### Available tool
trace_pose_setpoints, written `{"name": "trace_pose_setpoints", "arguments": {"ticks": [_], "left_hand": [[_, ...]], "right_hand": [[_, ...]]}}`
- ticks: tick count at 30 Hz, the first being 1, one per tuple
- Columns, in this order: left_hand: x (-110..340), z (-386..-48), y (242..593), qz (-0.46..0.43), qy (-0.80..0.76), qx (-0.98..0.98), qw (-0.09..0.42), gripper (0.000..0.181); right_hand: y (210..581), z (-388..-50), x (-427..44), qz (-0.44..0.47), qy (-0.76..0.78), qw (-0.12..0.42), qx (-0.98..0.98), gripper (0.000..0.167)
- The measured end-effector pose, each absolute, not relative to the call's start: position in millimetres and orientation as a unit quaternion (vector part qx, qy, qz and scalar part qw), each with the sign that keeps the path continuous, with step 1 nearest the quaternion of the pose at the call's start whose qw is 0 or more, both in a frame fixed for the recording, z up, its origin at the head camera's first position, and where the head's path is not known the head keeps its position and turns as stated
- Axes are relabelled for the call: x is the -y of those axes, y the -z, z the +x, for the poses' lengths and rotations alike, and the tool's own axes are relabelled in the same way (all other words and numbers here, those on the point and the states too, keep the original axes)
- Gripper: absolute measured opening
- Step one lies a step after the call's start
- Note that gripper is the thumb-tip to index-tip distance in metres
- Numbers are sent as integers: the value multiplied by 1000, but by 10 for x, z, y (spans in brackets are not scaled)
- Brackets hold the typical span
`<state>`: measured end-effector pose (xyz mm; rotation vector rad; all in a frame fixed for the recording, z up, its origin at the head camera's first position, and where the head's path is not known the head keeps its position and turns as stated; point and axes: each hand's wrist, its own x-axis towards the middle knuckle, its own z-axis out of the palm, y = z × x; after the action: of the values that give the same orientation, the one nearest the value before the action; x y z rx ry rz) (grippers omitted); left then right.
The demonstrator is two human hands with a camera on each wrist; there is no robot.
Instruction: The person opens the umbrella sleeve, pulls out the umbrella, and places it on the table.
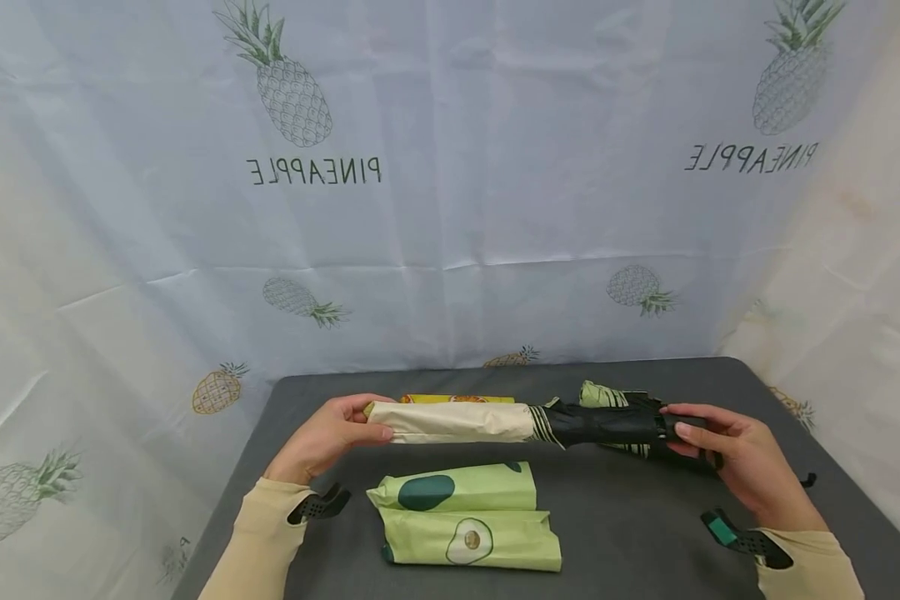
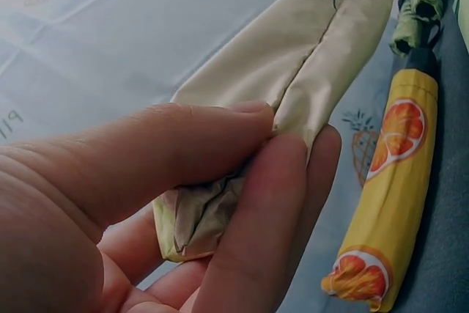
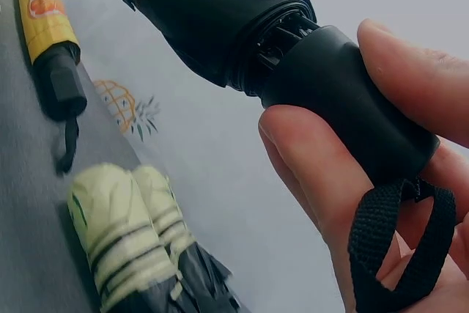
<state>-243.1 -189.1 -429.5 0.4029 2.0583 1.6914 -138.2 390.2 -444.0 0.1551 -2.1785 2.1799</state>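
A folded umbrella (image 1: 607, 423) is held level above the table between my two hands. Its left half shows cream fabric (image 1: 450, 422), then come thin dark stripes and a black section; whether the cream part is a separate cover I cannot tell. My left hand (image 1: 341, 433) pinches the cream end, where a seam and crumpled cloth (image 2: 201, 218) show in the left wrist view. At the other end, my right hand (image 1: 735, 450) grips the black handle (image 3: 352, 100) between thumb and fingers. A black wrist strap (image 3: 366, 247) hangs from that handle.
Two green avocado-print sleeves (image 1: 468, 533) lie side by side at the front of the grey table (image 1: 630, 533). Behind the held umbrella lies a yellow orange-print umbrella (image 2: 399, 181). Green-and-black folded umbrellas (image 3: 117, 232) lie at the right. A pineapple-print curtain (image 1: 450, 217) surrounds the table.
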Motion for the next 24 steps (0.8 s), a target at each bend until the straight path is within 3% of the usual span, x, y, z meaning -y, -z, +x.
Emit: {"name": "trace_pose_setpoints", "arguments": {"ticks": [10, 24], "left_hand": [[1925, -2478, 4374, 144, -603, -751, 227, 58], [1915, -2504, 4533, 106, -566, -768, 278, 56]], "right_hand": [[4531, -1232, -4231, 21, -713, 36, 700, 35], [4745, -942, -4597, -75, -668, 9, 740, 29]]}}
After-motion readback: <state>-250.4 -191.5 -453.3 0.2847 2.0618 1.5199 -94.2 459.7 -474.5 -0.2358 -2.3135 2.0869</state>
